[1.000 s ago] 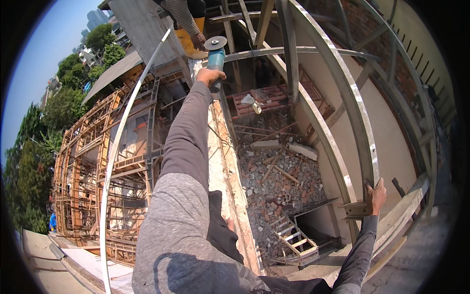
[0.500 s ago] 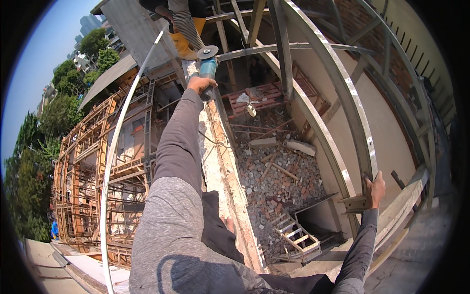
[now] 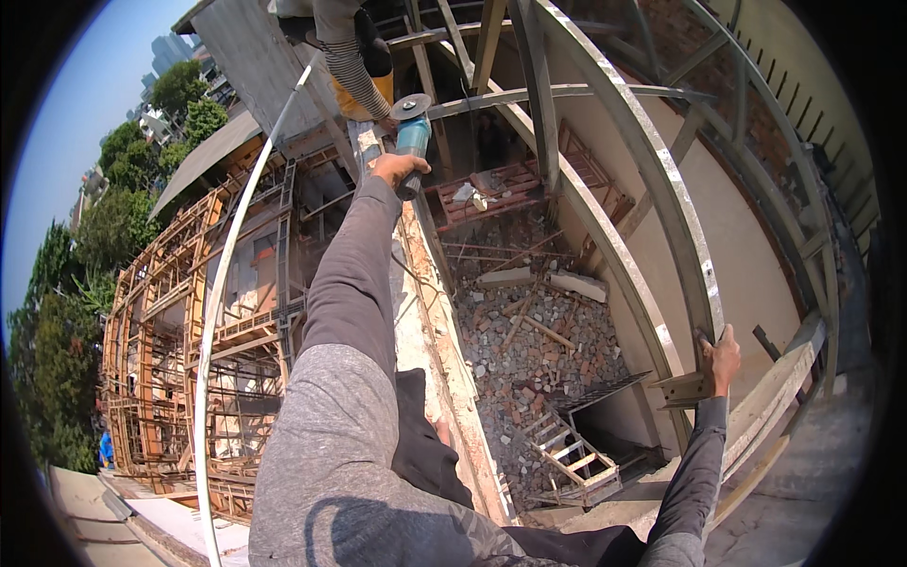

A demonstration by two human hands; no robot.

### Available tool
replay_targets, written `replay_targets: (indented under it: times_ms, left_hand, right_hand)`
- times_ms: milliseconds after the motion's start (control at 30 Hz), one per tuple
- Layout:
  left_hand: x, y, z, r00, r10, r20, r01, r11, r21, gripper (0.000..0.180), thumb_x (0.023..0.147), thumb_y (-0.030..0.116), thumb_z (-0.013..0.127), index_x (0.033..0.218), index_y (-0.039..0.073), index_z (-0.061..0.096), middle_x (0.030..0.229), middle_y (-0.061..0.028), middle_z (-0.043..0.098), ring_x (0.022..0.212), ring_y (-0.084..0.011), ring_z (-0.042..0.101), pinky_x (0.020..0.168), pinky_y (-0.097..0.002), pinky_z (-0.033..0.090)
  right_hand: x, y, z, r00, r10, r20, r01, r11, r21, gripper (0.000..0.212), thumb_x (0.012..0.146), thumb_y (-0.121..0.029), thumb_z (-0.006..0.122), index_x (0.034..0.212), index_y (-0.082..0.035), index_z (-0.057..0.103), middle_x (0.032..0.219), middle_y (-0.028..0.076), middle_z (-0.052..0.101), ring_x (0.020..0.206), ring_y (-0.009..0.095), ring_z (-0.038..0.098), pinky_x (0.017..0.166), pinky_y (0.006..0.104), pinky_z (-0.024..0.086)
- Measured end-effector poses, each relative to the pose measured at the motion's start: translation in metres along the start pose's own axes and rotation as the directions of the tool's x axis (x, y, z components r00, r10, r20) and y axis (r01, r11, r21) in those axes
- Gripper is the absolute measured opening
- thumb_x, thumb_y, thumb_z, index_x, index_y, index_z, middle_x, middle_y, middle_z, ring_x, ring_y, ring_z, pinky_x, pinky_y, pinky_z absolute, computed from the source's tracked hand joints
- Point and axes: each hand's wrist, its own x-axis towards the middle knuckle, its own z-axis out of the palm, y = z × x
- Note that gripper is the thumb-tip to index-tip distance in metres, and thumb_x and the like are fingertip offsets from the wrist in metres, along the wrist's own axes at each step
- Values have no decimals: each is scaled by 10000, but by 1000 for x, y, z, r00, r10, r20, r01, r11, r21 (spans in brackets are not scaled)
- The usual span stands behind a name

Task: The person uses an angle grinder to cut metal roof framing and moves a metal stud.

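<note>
My left arm stretches far forward, and my left hand is wrapped round the body of a teal angle grinder. Its round cutting disc points away from me, toward another person. That person's hand is right beside the grinder; whether it touches the tool I cannot tell. Low on the right, my right hand grips the lower end of a curved grey metal beam, just above a short metal bracket. Some of its fingers are hidden behind the beam.
A narrow, broken wall top runs beneath me. Right of it is a deep drop with rubble and a wooden ladder. More curved beams arch overhead. Bamboo scaffolding and a long white pipe are on the left.
The grinder in my left hand has shifted slightly right and down. The other person's body and arm have come lower, with the hand now showing beside the tool. My right hand keeps its grip.
</note>
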Motion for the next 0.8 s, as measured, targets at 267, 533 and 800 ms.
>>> replay_targets:
  times_ms: [267,533,800]
  left_hand:
    - [-19,4,-14,994,-16,105,21,999,-44,361,684,87,819,956,-87,660,786,-162,689,559,-254,674,512,-378,574]
    - [-41,15,-27,996,-59,67,59,998,-4,270,714,150,814,892,-19,701,710,-108,677,486,-211,627,452,-329,514]
    - [-50,20,-43,998,-57,23,56,998,16,285,699,182,842,857,9,680,681,-82,645,458,-201,580,433,-319,481]
  right_hand:
    - [-4,-19,-5,1000,19,1,-19,1000,-11,502,800,-383,799,972,-51,464,879,264,656,896,504,614,742,568,478]
    - [-2,-17,-5,999,24,25,-23,1000,-20,504,780,-387,802,994,-61,483,907,241,671,920,492,624,748,560,486]
    - [-3,-20,-4,1000,0,4,0,1000,11,500,777,-374,807,1006,-63,490,909,225,680,917,478,635,745,554,486]
